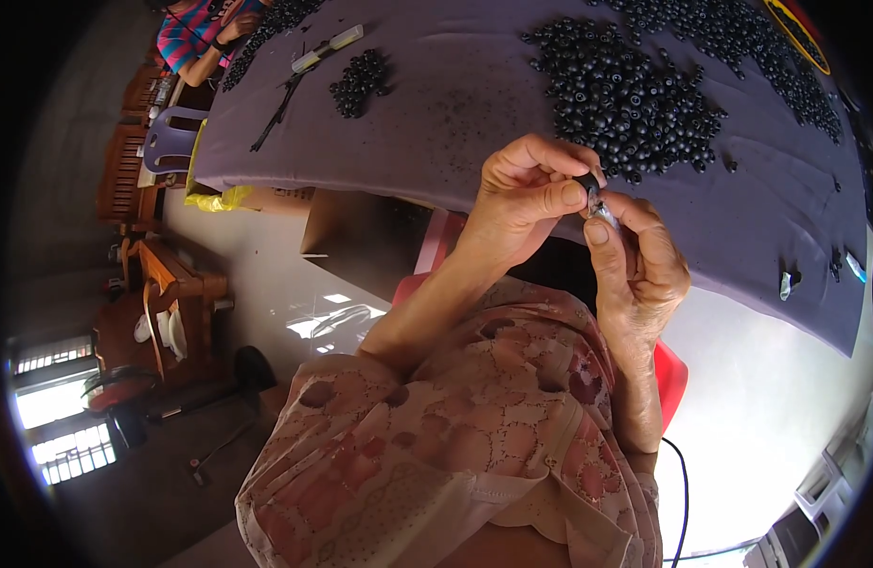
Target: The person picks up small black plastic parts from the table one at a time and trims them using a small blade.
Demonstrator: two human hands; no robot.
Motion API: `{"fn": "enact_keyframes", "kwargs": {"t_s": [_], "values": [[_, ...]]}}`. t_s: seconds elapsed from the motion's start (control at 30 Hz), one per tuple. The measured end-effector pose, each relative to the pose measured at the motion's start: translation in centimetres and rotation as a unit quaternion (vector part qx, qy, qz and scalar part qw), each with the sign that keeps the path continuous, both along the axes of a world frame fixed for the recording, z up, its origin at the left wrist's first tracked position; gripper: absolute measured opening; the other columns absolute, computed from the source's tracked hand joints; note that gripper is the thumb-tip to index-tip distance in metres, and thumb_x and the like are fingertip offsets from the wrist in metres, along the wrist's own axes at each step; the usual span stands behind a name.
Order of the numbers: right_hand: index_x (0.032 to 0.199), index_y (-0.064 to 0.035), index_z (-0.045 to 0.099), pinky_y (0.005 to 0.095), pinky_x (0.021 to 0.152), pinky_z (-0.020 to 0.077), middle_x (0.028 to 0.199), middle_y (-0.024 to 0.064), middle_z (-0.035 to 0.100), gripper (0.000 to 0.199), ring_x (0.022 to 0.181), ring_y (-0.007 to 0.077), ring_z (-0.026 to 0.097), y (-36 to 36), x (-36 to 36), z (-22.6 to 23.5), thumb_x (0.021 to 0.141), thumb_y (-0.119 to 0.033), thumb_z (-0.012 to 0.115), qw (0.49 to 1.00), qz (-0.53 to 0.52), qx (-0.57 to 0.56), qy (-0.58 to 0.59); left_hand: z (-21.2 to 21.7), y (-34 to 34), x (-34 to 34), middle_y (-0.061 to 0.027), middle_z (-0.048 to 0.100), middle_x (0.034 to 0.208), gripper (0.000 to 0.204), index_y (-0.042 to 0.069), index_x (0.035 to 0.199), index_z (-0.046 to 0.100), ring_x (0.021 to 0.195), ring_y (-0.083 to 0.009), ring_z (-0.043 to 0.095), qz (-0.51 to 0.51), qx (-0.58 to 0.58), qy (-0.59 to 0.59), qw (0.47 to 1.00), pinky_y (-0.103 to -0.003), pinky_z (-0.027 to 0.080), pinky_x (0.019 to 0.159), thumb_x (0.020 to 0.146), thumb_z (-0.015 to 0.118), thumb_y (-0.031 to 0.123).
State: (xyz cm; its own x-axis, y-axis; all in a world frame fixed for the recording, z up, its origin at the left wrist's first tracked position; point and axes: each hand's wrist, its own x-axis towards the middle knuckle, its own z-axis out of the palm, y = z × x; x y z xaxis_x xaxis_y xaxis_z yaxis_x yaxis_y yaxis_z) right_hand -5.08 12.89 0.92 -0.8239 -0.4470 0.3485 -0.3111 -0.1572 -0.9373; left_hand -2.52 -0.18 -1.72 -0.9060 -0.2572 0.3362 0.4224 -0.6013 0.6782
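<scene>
Over the near edge of the table, my left hand (526, 194) pinches a small black round piece (588, 181) between thumb and fingertips. Right beside it, my right hand (640, 260) is closed on a small silvery object (604, 213). Its tip meets the black piece; its exact kind is too small to make out. Beyond my hands, a broad pile of small black ring-like pieces (626, 99) lies on the purple tablecloth (427, 156). A smaller heap of black pieces (361, 83) sits farther left.
Left of the small heap lie a pale translucent tube (328, 49) and thin black sticks (283, 109). At right are a silvery scrap (787, 285) and a blue-white packet (854, 268). A person (204, 43) sits at far left, near a purple chair (169, 142). A cardboard box (361, 241) stands below the table.
</scene>
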Motion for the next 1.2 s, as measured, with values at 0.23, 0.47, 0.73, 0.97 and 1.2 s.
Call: {"fn": "enact_keyframes", "kwargs": {"t_s": [0.23,0.47,0.73,0.97,1.2], "values": [[0.092,0.0039,0.055,0.0137,0.056,0.0348,0.077,0.0001,0.051,0.015,0.064,0.0029,0.042,-0.3,-0.1,-0.1,0.078,0.004,0.055,1.0,-0.001,-0.003,0.02,0.3,0.2,0.0,-0.0104,0.054,0.088,0.016,0.007,0.087,0.056,0.079,-0.0133,0.052,0.02,-0.009,0.014,1.0,-0.023,0.044,0.067,0.073,0.062,0.001],[0.091,0.0039,0.055,0.0137,0.055,0.0336,0.076,-0.0004,0.05,0.014,0.063,0.0027,0.041,-0.4,0.0,0.0,0.078,0.003,0.055,1.0,0.0,-0.018,0.015,0.4,0.6,0.0,-0.0128,0.055,0.088,0.015,0.002,0.083,0.056,0.072,-0.0125,0.054,0.039,0.027,0.027,0.998,-0.023,0.047,0.065,0.071,0.061,-0.005],[0.088,-0.0001,0.058,0.0187,0.054,0.0395,0.071,0.0054,0.056,0.015,0.06,0.0091,0.051,-0.5,-0.1,0.2,0.074,0.0,0.06,1.0,-0.014,-0.009,-0.013,0.2,0.4,0.1,-0.0111,0.055,0.087,0.016,0.007,0.087,0.055,0.074,-0.0122,0.051,0.045,-0.028,0.019,0.998,-0.023,0.043,0.064,0.074,0.061,0.0],[0.092,0.0029,0.057,0.0135,0.057,0.0352,0.079,-0.0001,0.054,0.014,0.065,0.0019,0.043,-0.3,-0.1,0.3,0.079,0.001,0.055,1.0,-0.004,-0.009,-0.009,0.0,0.6,-0.2,-0.0128,0.056,0.087,0.015,0.002,0.082,0.056,0.072,-0.012,0.055,0.057,0.006,0.03,0.998,-0.022,0.048,0.064,0.07,0.062,-0.005],[0.093,0.0028,0.057,0.0145,0.05,0.0331,0.073,0.0011,0.055,0.016,0.058,0.0026,0.041,-0.5,-0.1,0.4,0.082,-0.007,0.054,0.99,0.022,-0.062,-0.123,-0.5,0.5,-0.1,-0.0144,0.057,0.088,0.013,0.002,0.082,0.056,0.07,-0.0156,0.057,0.039,0.038,0.02,0.998,-0.028,0.049,0.063,0.071,0.061,-0.004]]}}
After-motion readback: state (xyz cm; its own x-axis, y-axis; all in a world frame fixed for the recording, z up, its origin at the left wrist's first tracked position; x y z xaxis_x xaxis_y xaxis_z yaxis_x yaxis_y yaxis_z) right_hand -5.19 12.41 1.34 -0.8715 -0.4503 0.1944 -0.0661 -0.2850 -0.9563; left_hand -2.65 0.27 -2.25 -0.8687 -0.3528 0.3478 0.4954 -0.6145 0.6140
